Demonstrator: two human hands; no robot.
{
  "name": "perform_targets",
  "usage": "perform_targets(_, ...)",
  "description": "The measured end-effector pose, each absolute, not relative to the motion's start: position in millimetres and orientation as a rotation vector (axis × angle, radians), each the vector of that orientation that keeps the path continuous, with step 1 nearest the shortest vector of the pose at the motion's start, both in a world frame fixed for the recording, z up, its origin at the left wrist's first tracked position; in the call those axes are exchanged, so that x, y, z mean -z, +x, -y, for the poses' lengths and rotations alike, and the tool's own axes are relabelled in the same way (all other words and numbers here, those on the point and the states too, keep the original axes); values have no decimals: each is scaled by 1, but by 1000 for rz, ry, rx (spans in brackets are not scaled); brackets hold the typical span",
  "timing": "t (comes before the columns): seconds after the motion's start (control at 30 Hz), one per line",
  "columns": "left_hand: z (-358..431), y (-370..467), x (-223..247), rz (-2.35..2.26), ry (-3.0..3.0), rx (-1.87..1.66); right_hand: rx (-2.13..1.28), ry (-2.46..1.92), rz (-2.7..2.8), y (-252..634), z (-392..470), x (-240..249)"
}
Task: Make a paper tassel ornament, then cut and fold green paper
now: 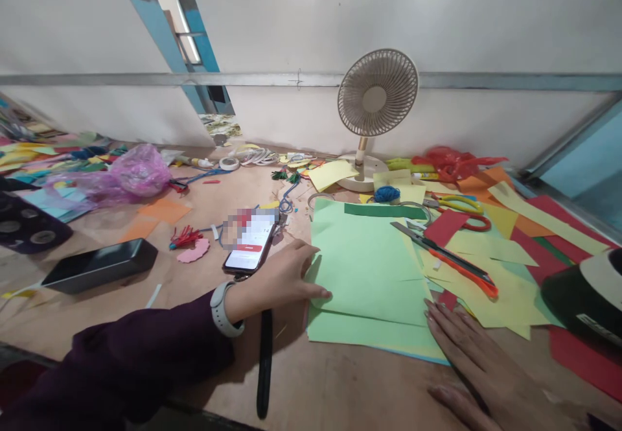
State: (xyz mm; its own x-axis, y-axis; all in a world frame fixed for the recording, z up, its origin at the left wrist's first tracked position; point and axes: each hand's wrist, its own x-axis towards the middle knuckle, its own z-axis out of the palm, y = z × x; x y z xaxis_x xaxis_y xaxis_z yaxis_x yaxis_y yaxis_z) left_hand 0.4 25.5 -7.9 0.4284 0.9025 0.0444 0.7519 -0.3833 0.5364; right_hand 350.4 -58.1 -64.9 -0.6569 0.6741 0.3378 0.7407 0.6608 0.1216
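A stack of light green paper sheets (364, 262) lies on the table in front of me, its top sheet slightly askew over those below. My left hand (291, 272) is at the stack's left edge. Its thumb rests on the top sheet, and its curled forefinger touches the edge, apart from the thumb. My right hand (466, 347) lies with fingers stretched out against the stack's lower right corner. A dark green strip (383, 211) crosses the top of the stack. An orange-handled box cutter (451, 262) lies at its right side, blade extended over the green paper.
A phone (250, 243) with a lit screen and black strap lies left of the stack. Beyond stands a desk fan (376, 97). Scissors (461, 210) and coloured paper scraps (495, 282) crowd the right. A dark speaker-like box (100, 266) sits at left.
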Motion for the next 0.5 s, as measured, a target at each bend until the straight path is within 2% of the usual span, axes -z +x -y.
perform_targets(0.3,-39,0,22,-1330,1742,-624,342,-1159,2642,350,59,64)
perform_targets(0.5,-45,5,21,-1107,1613,-536,266,-1177,2636,350,59,63)
